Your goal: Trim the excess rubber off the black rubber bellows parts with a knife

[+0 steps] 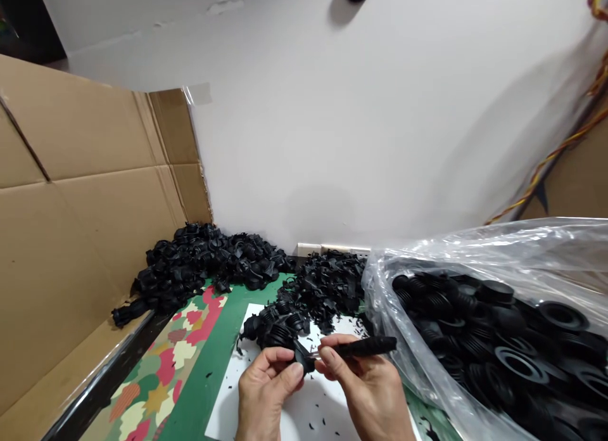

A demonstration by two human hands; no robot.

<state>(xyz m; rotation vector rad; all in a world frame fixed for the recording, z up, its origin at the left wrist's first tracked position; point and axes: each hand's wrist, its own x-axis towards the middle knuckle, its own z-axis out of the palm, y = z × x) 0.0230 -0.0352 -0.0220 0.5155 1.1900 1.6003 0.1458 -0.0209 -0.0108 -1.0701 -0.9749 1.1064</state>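
My left hand (266, 390) is closed round a small black ribbed rubber part (304, 360), pinched between thumb and fingers over a white sheet (327, 412). My right hand (365, 390) grips a black-handled tool (368, 346) whose thin metal tip touches the part. A small heap of the same black parts (275, 327) lies just beyond my hands.
A long pile of black rubber parts (199, 260) runs along the wall, with black trimmings (327, 286) in the middle. A clear plastic bag (479, 257) full of black ribbed parts (513, 346) fills the right. Cardboard (80, 194) stands at the left, over a patterned green mat (190, 346).
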